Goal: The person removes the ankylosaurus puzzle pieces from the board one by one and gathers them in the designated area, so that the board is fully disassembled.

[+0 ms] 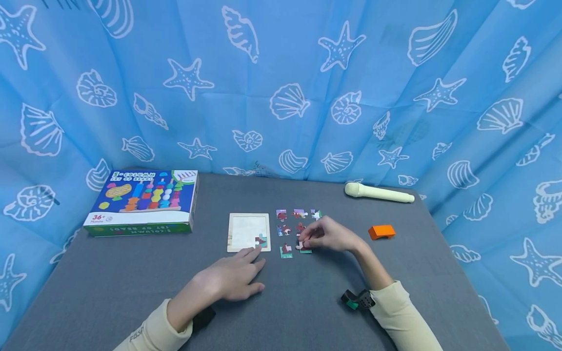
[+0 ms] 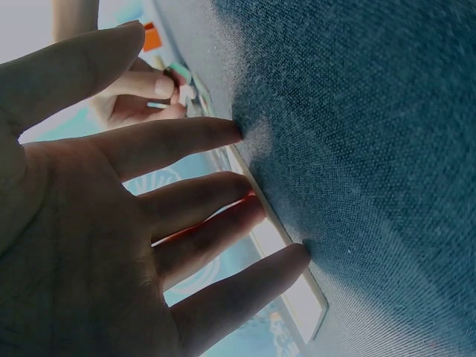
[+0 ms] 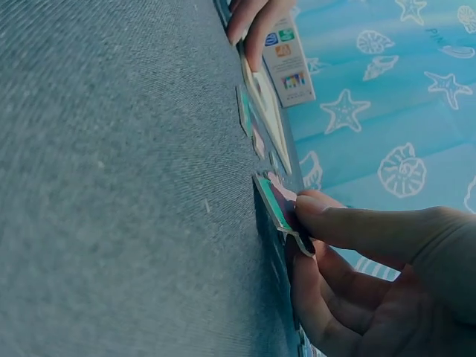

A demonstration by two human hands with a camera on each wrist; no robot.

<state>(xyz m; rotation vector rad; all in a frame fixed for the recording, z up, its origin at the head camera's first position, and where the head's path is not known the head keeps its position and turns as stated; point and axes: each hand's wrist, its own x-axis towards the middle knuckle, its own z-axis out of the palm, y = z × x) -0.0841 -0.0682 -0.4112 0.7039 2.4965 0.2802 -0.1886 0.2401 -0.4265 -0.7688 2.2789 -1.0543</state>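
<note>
My right hand pinches a jigsaw piece between thumb and fingers; in the right wrist view this piece is tilted, with a green edge. Other loose pieces, such as one at the near left of the group, lie beside it in rough rows. A square wooden puzzle tray lies to their left, with one piece in its near right corner. My left hand lies with fingers spread at the tray's near edge. In the left wrist view its fingertips reach the tray and cloth.
A bead-set box lies at the back left of the grey-covered table. To the right are an orange arch block and a pale yellow microphone-shaped stick. A blue curtain with shell prints hangs behind the table.
</note>
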